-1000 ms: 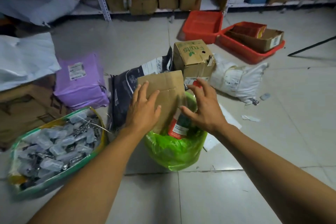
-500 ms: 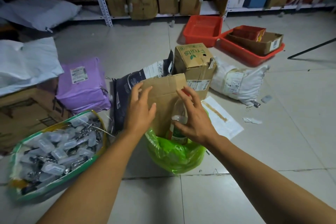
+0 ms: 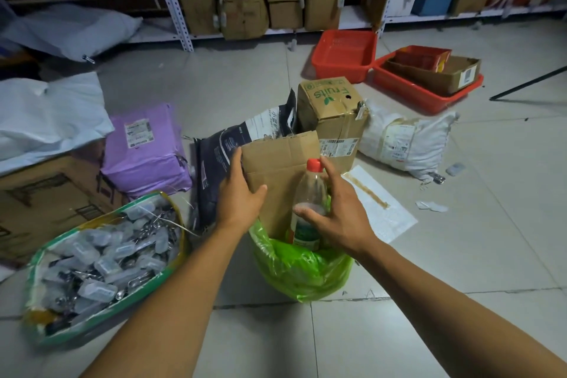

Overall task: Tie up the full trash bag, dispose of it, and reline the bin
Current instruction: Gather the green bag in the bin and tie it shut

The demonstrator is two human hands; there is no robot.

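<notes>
A bin lined with a bright green trash bag (image 3: 302, 273) stands on the tiled floor in front of me. A flat brown cardboard piece (image 3: 280, 172) sticks up out of it, next to a clear plastic bottle (image 3: 308, 193) with a red cap. My left hand (image 3: 241, 193) grips the cardboard's left edge, thumb on its front face. My right hand (image 3: 340, 209) curls around the bottle, thumb across its front and fingers behind its neck. The bin itself is hidden under the bag.
A green-rimmed bag of small clear packets (image 3: 98, 258) sits at the left. A purple parcel (image 3: 144, 150), a dark mailer (image 3: 221, 156), a "Fruits" carton (image 3: 331, 110) and a white sack (image 3: 405, 141) crowd behind the bin. Red trays (image 3: 345, 55) and shelving stand farther back.
My left hand has slid from the cardboard's face to its left edge. My right hand has closed around the bottle, which now stands higher, its red cap in plain sight.
</notes>
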